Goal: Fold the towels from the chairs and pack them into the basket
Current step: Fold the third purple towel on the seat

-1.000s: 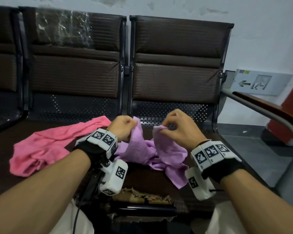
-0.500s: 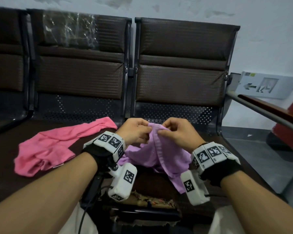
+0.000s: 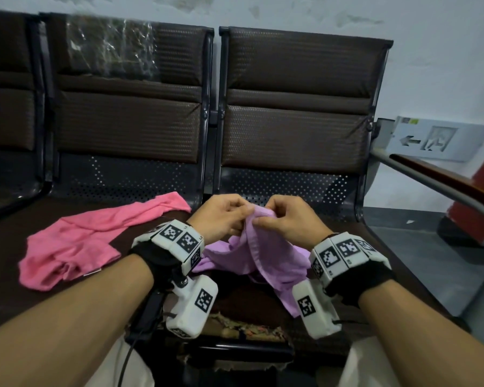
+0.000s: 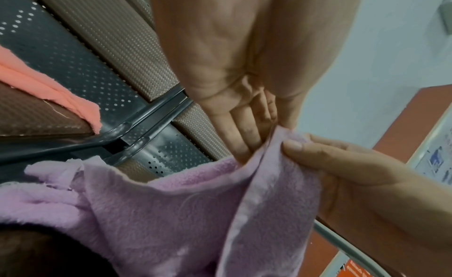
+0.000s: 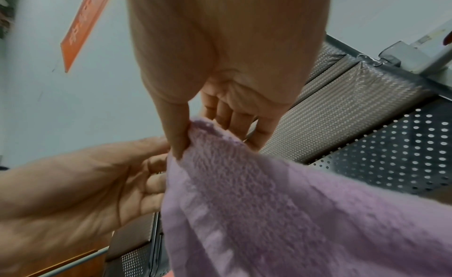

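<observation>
A lilac towel (image 3: 266, 255) hangs bunched over the right chair seat, lifted at its top edge. My left hand (image 3: 224, 217) and right hand (image 3: 285, 219) meet there, both pinching the same raised edge between thumb and fingers. The left wrist view shows the lilac towel (image 4: 195, 213) with my left fingers (image 4: 244, 126) behind its hem and my right hand's thumb (image 4: 300, 145) on it. From the right wrist, my right thumb (image 5: 178, 138) presses the lilac towel (image 5: 269, 203). A pink towel (image 3: 90, 236) lies crumpled on the left seat. No basket is in view.
Dark brown padded chairs (image 3: 296, 107) stand in a row against a pale wall. A metal armrest (image 3: 444, 191) with a wooden top runs along the right. The seat's front edge (image 3: 249, 328) is torn and frayed.
My hands came together from about a hand's width apart, bringing two parts of the lilac towel's edge to one point and raising it slightly.
</observation>
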Demonstrator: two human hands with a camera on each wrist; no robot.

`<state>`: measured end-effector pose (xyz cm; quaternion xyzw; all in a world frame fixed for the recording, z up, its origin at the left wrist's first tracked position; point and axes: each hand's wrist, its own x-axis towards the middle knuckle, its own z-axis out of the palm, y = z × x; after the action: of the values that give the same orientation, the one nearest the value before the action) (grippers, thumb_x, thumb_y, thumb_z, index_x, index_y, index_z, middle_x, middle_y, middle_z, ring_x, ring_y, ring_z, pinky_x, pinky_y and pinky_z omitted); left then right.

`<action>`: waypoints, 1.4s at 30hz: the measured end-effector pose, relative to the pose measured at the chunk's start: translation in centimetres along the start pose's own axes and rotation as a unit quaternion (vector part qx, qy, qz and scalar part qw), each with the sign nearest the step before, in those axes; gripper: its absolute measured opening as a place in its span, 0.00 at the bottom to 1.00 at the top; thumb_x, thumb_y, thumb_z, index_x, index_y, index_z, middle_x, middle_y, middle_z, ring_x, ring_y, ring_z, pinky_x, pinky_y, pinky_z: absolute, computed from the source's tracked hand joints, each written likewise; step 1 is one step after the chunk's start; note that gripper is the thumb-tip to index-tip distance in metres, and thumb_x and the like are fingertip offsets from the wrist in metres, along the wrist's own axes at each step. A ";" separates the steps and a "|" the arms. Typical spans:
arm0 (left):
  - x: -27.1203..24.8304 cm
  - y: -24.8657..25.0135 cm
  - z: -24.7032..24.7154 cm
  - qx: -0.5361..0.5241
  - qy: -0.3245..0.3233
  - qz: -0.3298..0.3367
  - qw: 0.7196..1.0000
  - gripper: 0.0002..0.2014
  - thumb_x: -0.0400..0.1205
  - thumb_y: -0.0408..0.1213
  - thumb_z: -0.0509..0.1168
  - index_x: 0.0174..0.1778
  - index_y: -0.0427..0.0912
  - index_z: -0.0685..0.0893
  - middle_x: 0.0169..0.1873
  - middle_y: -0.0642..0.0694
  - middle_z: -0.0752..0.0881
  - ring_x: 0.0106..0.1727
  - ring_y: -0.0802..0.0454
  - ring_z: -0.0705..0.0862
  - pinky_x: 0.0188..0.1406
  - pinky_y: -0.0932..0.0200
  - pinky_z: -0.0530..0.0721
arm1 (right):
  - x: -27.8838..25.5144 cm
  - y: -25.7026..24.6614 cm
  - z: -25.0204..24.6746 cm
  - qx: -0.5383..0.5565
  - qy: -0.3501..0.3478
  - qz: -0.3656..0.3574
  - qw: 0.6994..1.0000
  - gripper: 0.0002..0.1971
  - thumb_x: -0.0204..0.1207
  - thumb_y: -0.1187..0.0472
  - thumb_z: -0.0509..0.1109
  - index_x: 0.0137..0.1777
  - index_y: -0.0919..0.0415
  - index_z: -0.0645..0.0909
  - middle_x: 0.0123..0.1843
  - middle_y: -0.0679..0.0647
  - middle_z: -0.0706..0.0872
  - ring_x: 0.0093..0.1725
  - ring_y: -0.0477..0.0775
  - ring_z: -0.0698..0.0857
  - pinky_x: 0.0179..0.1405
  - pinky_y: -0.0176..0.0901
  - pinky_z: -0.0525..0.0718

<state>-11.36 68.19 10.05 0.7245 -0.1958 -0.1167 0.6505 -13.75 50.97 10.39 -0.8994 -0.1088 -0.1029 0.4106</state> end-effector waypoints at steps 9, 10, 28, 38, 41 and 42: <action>0.4 0.5 -3.9 -0.162 0.252 -0.002 0.954 0.16 0.82 0.26 0.56 0.33 0.40 0.84 0.29 0.45 0.84 0.34 0.51 0.80 0.38 0.59 0.79 | -1.2 1.4 -2.5 -0.210 -0.014 -0.038 0.977 0.15 0.64 0.46 0.79 0.27 0.51 0.78 0.25 0.42 0.80 0.31 0.41 0.80 0.37 0.35 0.71; 0.4 0.4 -4.5 -0.174 0.269 -0.006 0.947 0.16 0.81 0.24 0.56 0.32 0.39 0.83 0.29 0.45 0.84 0.35 0.51 0.80 0.40 0.58 0.79 | -1.4 1.8 -2.8 -0.266 -0.045 -0.031 0.962 0.15 0.65 0.43 0.78 0.31 0.52 0.79 0.29 0.43 0.82 0.37 0.47 0.83 0.44 0.41 0.72; -1.5 -0.4 -8.4 0.161 0.393 -0.042 0.904 0.13 0.83 0.33 0.57 0.56 0.34 0.84 0.57 0.36 0.85 0.60 0.40 0.81 0.56 0.56 0.75 | -4.6 4.8 -6.1 -0.433 -0.090 0.119 0.889 0.19 0.78 0.33 0.55 0.60 0.36 0.80 0.52 0.42 0.88 0.57 0.49 0.82 0.65 0.56 0.60; -1.7 0.4 -7.2 0.138 0.398 -0.009 0.907 0.11 0.84 0.36 0.55 0.52 0.37 0.82 0.54 0.35 0.85 0.58 0.38 0.81 0.54 0.53 0.76 | -4.8 3.4 -7.0 -0.195 0.019 0.143 0.970 0.07 0.76 0.52 0.72 0.39 0.46 0.90 0.36 0.41 0.88 0.45 0.46 0.86 0.44 0.37 0.76; -2.1 0.8 -6.6 0.118 0.384 -0.001 0.916 0.10 0.84 0.36 0.56 0.50 0.38 0.82 0.53 0.35 0.85 0.57 0.37 0.82 0.54 0.53 0.77 | -5.1 2.9 -6.9 -0.237 -0.020 0.169 0.956 0.12 0.78 0.53 0.69 0.33 0.45 0.87 0.31 0.41 0.89 0.42 0.45 0.86 0.50 0.42 0.81; -2.2 0.9 -6.4 0.116 0.378 -0.003 0.918 0.10 0.84 0.36 0.56 0.51 0.37 0.82 0.53 0.35 0.85 0.57 0.38 0.82 0.54 0.53 0.77 | -5.3 2.8 -6.5 -0.257 -0.042 0.173 0.950 0.11 0.78 0.52 0.69 0.35 0.45 0.86 0.31 0.42 0.89 0.42 0.45 0.86 0.54 0.44 0.82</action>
<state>-10.78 74.79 11.56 0.7853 0.0547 0.1877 0.5874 -18.60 43.61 11.15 -0.9830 0.0616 -0.0168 0.1720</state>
